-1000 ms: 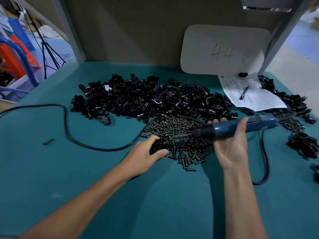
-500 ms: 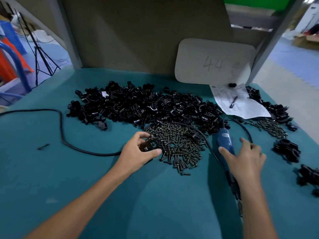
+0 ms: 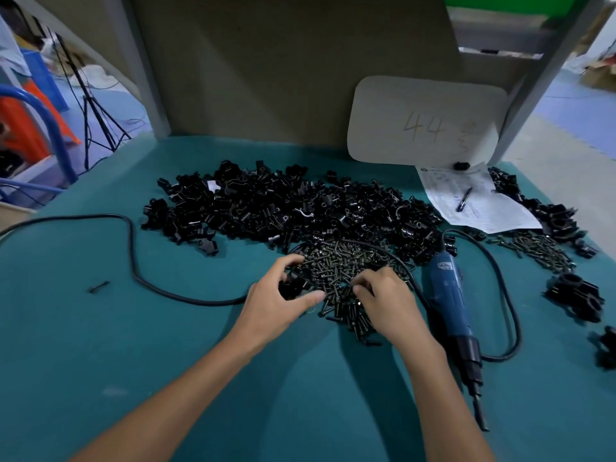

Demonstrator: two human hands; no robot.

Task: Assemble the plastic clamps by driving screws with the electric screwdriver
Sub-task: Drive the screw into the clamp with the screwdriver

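Far left on the teal counter (image 3: 100, 345) I see a lone screw (image 3: 99, 287) and a black cable (image 3: 133, 261) looping toward the middle. Behind spreads a heap of clamp parts (image 3: 283, 208). The left hand (image 3: 280, 301) curls round one clamp piece (image 3: 293, 289) at the left edge of the screw pile (image 3: 346, 265). The right hand (image 3: 388, 303) bends its fingertips (image 3: 359, 289) down into those screws; whether they pinch one I cannot tell. Just right of it the electric screwdriver (image 3: 448, 295) lies flat, its bit toward me.
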